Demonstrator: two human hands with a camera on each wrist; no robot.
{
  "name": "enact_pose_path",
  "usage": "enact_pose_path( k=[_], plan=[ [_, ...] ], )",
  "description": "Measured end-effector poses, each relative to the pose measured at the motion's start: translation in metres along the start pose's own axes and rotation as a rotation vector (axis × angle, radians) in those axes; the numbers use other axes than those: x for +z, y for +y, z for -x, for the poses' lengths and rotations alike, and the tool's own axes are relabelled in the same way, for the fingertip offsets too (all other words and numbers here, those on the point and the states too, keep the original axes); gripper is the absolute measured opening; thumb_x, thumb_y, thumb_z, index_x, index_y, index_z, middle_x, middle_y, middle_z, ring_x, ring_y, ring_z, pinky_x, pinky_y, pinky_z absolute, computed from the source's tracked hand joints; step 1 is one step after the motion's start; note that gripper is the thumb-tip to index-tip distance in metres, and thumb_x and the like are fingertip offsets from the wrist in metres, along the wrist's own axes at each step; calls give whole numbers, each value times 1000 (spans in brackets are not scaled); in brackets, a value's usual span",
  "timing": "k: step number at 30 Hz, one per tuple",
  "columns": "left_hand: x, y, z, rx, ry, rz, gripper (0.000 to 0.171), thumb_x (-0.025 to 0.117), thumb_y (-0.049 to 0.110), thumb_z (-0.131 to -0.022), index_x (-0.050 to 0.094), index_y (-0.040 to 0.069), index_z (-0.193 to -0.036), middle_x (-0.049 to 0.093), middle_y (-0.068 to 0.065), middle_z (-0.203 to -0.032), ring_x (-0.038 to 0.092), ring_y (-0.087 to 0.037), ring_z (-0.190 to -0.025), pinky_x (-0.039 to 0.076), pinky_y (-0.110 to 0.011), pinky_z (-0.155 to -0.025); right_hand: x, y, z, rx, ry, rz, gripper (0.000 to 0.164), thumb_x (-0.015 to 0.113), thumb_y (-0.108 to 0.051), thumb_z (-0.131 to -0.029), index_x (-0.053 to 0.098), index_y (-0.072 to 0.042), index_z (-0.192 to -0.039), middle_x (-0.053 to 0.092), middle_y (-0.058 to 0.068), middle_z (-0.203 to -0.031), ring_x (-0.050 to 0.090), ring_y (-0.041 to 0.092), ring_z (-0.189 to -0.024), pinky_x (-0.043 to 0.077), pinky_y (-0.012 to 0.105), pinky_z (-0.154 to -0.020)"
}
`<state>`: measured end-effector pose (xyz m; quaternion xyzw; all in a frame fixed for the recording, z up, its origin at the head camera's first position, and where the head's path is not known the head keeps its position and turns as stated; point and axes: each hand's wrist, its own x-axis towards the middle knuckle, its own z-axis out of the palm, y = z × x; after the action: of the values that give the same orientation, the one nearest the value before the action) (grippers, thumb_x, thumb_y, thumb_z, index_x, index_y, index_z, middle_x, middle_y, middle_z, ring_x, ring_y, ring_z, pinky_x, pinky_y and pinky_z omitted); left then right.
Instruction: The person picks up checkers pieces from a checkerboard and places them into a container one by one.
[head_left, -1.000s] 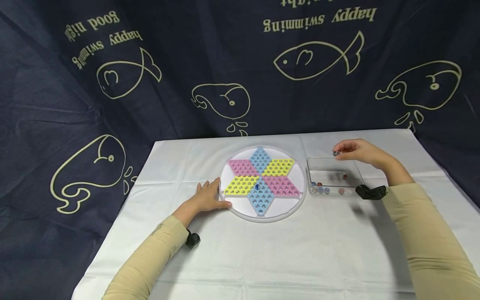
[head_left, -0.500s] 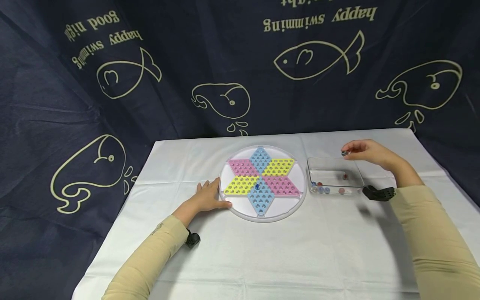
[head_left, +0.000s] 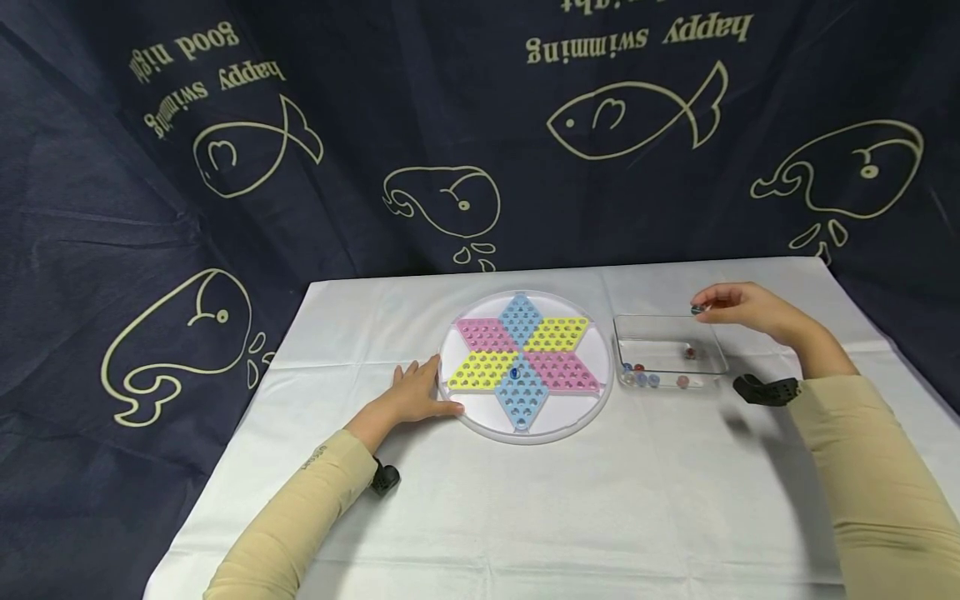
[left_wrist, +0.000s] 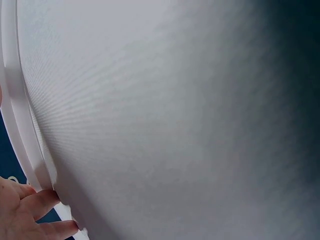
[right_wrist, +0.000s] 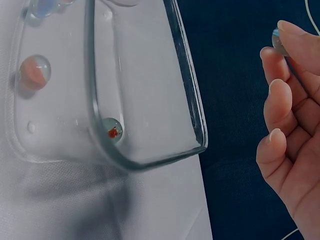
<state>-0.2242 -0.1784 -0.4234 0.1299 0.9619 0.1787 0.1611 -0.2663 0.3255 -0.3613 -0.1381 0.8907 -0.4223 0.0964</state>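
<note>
My right hand (head_left: 753, 310) pinches a clear glass marble (right_wrist: 278, 42) between thumb and forefinger, above the far right corner of the clear box (head_left: 667, 322). Several marbles lie in that box, among them an orange one (right_wrist: 36, 72) and a red one (right_wrist: 113, 131). My left hand (head_left: 412, 394) rests at the left rim of the round Chinese checkers board (head_left: 472, 419), fingers spread and the thumb on the edge. A dark blue marble (head_left: 515, 374) sits in a hole of the near blue section. In the left wrist view, fingers (left_wrist: 42, 204) of my left hand touch the white cloth beside the board's rim.
A white cloth (head_left: 570, 517) covers the table under the board and box. Behind it hangs a dark blue curtain (head_left: 480, 100) printed with fish and whales. The box stands right next to the board's right rim.
My right hand has moved a little to the right with the marble in its fingertips, from over the box's middle to its far right corner. The left hand and board stay put.
</note>
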Motion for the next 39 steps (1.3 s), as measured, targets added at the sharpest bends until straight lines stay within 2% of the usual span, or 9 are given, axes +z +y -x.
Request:
enact_pose_path(
  k=[8,17,23,30,39],
  plan=[
    [-1,1,1,-5,-8,-3,105,66,56,-74,14,-1,-145,22,-20,-149,12,-45,-136,0,-58,-109,0,3,2,-28,5,-24,13,60,-15,-89,62,-11,-100,61,-16,-91,56,-3,-82,46,12,-71],
    [-1,1,1,1,-11,-10,105,66,56,-75,14,-2,-145,21,-21,-149,13,-45,-136,0,-58,-109,3,-5,0,-15,14,9,18,61,-20,-88,62,-9,-103,60,-17,-91,55,-4,-82,45,12,-71],
    [-1,1,0,2,-7,-13,104,66,56,-75,14,-2,-145,22,-21,-149,13,-46,-135,1,-59,-109,14,-13,-9,-65,12,-32,13,61,-14,-88,62,-12,-101,60,-17,-91,55,-1,-81,46,12,-71],
    [0,0,0,0,-13,-15,105,65,56,-75,13,-2,-145,21,-21,-149,12,-45,-136,0,-58,-109,31,-26,-27,-105,-28,-98,18,60,-14,-89,60,-6,-105,62,-11,-91,57,1,-83,48,15,-73],
    [1,-2,-2,4,1,-6,105,67,55,-74,14,-2,-145,22,-21,-149,13,-45,-135,0,-58,-109,61,-52,-51,-132,-40,-158,28,62,-9,-86,57,6,-109,62,-13,-88,57,1,-82,48,16,-72]
  ],
)
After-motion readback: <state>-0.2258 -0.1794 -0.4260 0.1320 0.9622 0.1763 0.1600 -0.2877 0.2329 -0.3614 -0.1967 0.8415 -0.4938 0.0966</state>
